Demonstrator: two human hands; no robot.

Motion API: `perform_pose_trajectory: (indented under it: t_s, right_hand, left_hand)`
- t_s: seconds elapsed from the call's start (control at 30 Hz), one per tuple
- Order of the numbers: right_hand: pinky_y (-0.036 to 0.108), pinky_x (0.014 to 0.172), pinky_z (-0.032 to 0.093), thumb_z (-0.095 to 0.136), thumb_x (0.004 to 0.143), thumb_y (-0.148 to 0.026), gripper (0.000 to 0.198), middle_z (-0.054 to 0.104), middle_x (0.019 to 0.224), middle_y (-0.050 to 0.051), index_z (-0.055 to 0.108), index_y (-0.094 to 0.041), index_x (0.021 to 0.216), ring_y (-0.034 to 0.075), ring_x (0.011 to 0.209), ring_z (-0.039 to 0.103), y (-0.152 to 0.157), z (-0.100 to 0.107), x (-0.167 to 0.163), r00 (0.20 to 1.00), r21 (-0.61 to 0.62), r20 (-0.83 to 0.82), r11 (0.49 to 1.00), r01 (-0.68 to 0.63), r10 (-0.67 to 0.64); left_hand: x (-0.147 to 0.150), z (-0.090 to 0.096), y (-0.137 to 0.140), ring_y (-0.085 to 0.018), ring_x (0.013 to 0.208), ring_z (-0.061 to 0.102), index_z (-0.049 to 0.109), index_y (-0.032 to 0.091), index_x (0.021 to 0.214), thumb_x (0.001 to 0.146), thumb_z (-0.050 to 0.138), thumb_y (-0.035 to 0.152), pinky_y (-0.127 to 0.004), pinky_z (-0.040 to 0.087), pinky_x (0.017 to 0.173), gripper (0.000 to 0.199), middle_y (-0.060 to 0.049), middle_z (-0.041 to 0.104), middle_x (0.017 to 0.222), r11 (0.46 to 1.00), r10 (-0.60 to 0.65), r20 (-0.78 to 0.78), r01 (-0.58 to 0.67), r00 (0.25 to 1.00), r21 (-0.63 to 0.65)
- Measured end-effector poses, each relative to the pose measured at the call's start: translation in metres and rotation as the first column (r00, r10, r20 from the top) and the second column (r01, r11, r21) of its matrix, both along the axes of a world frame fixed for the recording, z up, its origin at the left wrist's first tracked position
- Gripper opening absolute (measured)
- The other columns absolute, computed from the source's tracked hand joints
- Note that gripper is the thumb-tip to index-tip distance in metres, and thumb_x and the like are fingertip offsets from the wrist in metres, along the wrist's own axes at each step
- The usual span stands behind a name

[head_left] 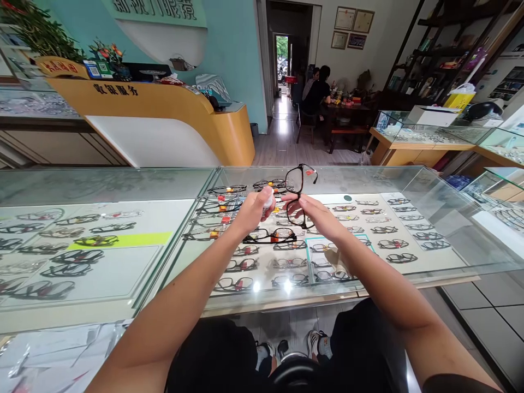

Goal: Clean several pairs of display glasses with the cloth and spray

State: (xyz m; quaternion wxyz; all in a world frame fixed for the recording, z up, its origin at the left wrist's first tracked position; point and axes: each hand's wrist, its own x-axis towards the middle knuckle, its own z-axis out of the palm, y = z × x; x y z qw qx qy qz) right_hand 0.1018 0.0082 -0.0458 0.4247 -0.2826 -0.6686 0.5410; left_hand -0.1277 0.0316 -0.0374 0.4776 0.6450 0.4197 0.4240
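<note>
Glasses pinched by the right hand toward the far edge of the bench could drop if fingertips slip; left hand clutches white object.

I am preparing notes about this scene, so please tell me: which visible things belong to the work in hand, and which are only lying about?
In hand:
black-framed glasses, right hand
small white object, left hand; type unclear
perhaps the nearest glasses below the hands

Lying about:
yellow bag
framed certificates
leafy plant
</note>
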Motion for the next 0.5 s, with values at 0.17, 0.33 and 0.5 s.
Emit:
perform_pose_trajectory:
  t_s: [0.17, 0.33, 0.5]
  right_hand:
    - [0.035, 0.09, 0.051, 0.052, 0.111, -0.062, 0.049, 0.075, 0.124, 0.007, 0.075, -0.028, 0.137, 0.022, 0.108, 0.067, 0.008, -0.007, 0.001, 0.995, -0.042, -0.096, 0.999, 0.029, -0.033]
    - [0.033, 0.087, 0.052, 0.053, 0.11, -0.06, 0.048, 0.076, 0.123, 0.007, 0.076, -0.027, 0.136, 0.021, 0.104, 0.068, 0.01, -0.007, 0.003, 0.991, -0.073, -0.136, 0.997, 0.011, -0.021]
    - [0.033, 0.086, 0.054, 0.057, 0.107, -0.061, 0.049, 0.076, 0.121, 0.008, 0.076, -0.026, 0.134, 0.022, 0.103, 0.068, 0.013, 0.0, 0.008, 0.986, -0.103, -0.155, 0.994, 0.039, -0.055]
  left_hand:
    - [0.003, -0.002, -0.004, -0.014, 0.055, 0.038, 0.048, 0.021, 0.06, 0.095, 0.044, 0.08, -0.03, 0.029, 0.055, 0.069, -0.002, 0.046, 0.057, 0.992, -0.05, -0.229, 0.074, 0.972, 0.098]
    - [0.001, 0.003, -0.007, -0.014, 0.057, 0.039, 0.047, 0.021, 0.06, 0.096, 0.045, 0.082, -0.03, 0.031, 0.055, 0.071, -0.002, 0.047, 0.06, 0.987, -0.064, -0.203, 0.091, 0.977, 0.129]
    - [-0.03, 0.011, 0.019, -0.014, 0.063, 0.054, 0.06, 0.02, 0.075, 0.094, 0.058, 0.081, -0.03, 0.048, 0.059, 0.064, -0.003, 0.056, 0.072, 0.962, 0.185, 0.085, -0.198, 0.979, 0.185]
